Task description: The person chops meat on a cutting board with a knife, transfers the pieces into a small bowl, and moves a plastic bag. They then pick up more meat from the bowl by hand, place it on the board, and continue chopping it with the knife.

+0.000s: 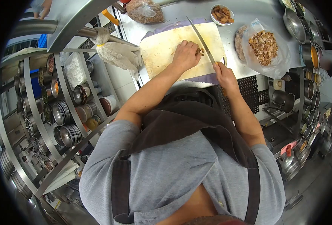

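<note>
A pale yellow cutting board [158, 54] lies on a purple cloth [207, 78]. My left hand [186, 55] rests on the board, its fingers curled over small brown food pieces [200, 51] that show at its right edge. In my right hand [226, 77] is the handle of a long knife [202, 40]; its blade points up and to the left across the board, just right of the food. A white bowl [222, 15] of brown chunks stands behind the board. To the right, an open plastic bag [263, 47] holds diced brown pieces.
Another filled plastic bag [145, 11] lies behind the board. A pale rag [117, 56] hangs on a rail at the left. Racks [57, 108] with metal bowls fill the left side. Metal bowls [294, 25] and pots stand at the right. Another person's hand [42, 9] shows at the upper left.
</note>
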Available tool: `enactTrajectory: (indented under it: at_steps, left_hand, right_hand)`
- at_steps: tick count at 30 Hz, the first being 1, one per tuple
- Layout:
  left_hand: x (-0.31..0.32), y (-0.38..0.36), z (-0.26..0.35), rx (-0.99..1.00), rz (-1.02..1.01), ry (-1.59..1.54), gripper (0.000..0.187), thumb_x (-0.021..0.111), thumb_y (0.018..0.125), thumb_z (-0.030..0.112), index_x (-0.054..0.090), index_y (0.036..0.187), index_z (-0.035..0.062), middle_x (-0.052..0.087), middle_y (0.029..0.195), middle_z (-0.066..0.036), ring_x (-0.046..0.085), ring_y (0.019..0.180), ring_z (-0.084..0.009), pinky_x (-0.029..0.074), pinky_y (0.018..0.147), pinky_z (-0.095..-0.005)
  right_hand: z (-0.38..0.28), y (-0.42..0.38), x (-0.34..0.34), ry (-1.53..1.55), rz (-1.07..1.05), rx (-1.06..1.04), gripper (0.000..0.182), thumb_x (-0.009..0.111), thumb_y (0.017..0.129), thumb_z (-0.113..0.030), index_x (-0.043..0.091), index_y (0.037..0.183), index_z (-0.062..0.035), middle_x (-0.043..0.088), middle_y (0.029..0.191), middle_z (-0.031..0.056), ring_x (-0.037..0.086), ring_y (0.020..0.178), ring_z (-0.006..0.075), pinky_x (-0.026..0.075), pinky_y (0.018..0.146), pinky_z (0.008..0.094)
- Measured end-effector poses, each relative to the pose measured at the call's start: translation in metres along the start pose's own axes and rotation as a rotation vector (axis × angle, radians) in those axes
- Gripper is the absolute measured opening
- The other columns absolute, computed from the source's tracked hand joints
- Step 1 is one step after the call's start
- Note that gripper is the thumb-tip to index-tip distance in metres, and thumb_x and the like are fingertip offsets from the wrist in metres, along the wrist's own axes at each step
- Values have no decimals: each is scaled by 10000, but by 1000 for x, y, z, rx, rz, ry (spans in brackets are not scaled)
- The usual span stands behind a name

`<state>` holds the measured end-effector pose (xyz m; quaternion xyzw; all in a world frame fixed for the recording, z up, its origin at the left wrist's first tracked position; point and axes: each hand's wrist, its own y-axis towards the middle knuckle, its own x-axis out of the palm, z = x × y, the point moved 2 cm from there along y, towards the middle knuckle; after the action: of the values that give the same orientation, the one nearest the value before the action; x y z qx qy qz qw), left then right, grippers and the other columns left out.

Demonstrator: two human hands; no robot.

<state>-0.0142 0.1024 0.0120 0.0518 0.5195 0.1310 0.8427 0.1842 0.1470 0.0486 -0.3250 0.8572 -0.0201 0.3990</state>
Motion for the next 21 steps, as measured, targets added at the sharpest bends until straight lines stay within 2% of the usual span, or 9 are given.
enactTrajectory:
  at_steps: [6, 9, 11, 15, 17, 21]
  left_hand:
    - [2, 0, -1, 44, 30, -61, 126, 675, 772, 167, 662, 838, 61, 644, 877, -90, 578, 894, -297, 489, 799, -397]
    - [3, 0, -2, 39, 7, -63, 117, 665, 771, 159, 663, 844, 67, 646, 922, -69, 569, 944, -270, 478, 810, -416]
    - [3, 0, -1, 40, 12, -60, 132, 667, 769, 160, 655, 858, 63, 644, 929, -71, 567, 947, -275, 478, 808, -416]
    - [5, -1, -1, 45, 37, -41, 154, 673, 761, 162, 649, 874, 60, 640, 931, -77, 564, 956, -280, 477, 801, -419]
    - [-2, 0, 1, 47, 70, -79, 135, 685, 757, 148, 642, 838, 49, 641, 890, -109, 575, 892, -310, 480, 791, -404]
    - [0, -4, 0, -21, -9, -93, 167, 678, 750, 171, 639, 865, 57, 635, 921, -93, 566, 964, -286, 473, 802, -423]
  right_hand:
    - [0, -23, -4, 31, -81, -15, 310, 473, 1003, -334, 583, 1041, -47, 629, 781, 282, 603, 802, 484, 455, 676, 548]
    - [1, -15, 1, -19, -118, -13, 311, 474, 1001, -332, 581, 1034, -42, 633, 777, 278, 607, 789, 482, 459, 681, 552]
    - [3, 0, 12, -117, -45, -100, 328, 465, 1000, -344, 584, 1015, -39, 638, 787, 282, 611, 788, 484, 467, 695, 554]
    - [-15, 48, 29, -85, -19, -146, 347, 452, 1000, -360, 592, 1025, -44, 640, 800, 291, 615, 793, 486, 472, 715, 557]
    - [-20, 57, 28, -64, -21, -125, 361, 439, 1004, -369, 597, 1053, -49, 640, 815, 297, 613, 805, 489, 471, 721, 558]
    - [-9, 35, 16, -67, -20, -100, 364, 431, 1009, -371, 598, 1078, -56, 639, 818, 296, 612, 815, 487, 472, 729, 560]
